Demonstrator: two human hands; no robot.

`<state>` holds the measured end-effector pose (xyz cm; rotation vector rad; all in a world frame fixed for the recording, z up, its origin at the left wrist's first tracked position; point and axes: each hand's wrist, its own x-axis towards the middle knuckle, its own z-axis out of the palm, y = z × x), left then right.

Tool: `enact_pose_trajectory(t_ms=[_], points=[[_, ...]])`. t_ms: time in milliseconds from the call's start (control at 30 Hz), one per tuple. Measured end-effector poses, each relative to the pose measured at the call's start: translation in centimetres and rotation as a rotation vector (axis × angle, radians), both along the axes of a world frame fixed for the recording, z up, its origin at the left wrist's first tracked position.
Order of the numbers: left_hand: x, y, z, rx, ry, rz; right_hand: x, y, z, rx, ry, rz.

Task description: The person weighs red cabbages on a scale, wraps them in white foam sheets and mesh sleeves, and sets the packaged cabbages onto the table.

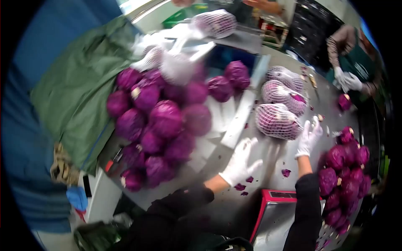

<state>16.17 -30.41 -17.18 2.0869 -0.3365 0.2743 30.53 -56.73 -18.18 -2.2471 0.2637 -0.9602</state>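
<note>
My left hand, in a white glove, is spread open over the metal table with nothing in it. White-gloved too, my right hand stretches its fingers forward, at the right end of the nearest netted red cabbage. Behind that one lie a second netted red cabbage and a third netted red cabbage, all in white foam nets. A large pile of bare red cabbages fills the left side, partly blurred. White foam nets are at its back.
A red-rimmed scale stands near my body. More red cabbages are heaped at the right edge. A knife lies toward the back. One co-worker stands at right; another person's hand shows at the top. Leaf scraps dot the metal.
</note>
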Motion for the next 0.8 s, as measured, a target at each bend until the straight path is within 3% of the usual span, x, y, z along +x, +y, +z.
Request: enact_pose_trajectory(t_ms=[33, 100, 167, 233, 300, 400, 500, 600, 633, 733, 800], points=[[-2.5, 0.9, 0.4, 0.041, 0.1, -0.01, -1.8, 2.6, 2.8, -0.09, -0.05, 0.116], [-6.3, 2.8, 1.2, -0.008, 0.209, -0.034, -4.5, 7.1, 4.8, 0.13, -0.017, 0.692], [-9.3, 5.1, 2.6, 0.019, 0.222, -0.045, -8.2, 11.8, 5.8, 0.127, 0.31, 0.984], [-12.0, 7.6, 3.9, 0.037, 0.157, -0.012, -11.1, 15.4, 5.3, 0.002, 0.529, 1.117], [-13.0, 10.7, 5.4, 0.139, 0.02, 0.132, -12.6, 20.3, 7.1, 0.045, 0.498, 1.185], [-12.5, 15.0, 7.5, 0.205, -0.109, 0.466, -11.4, 28.0, 10.7, -0.154, 0.306, 1.188], [-11.9, 16.8, 7.8, 0.158, -0.145, 0.543, -11.5, 35.5, 14.9, -0.507, 0.313, 1.062], [-12.5, 16.6, 8.7, 0.105, -0.12, 0.466, -10.8, 39.8, 14.9, -0.777, 0.501, 1.02], [-12.9, 16.6, 8.4, 0.093, -0.154, 0.497, -10.4, 40.2, 13.6, -0.785, 0.411, 0.965], [-14.3, 18.0, 7.6, 0.044, -0.109, 0.617, -8.3, 39.6, 11.2, -0.565, 0.158, 1.125], [-15.0, 19.2, 7.0, 0.024, -0.086, 0.669, -7.3, 38.8, 11.5, -0.319, 0.2, 1.152]])
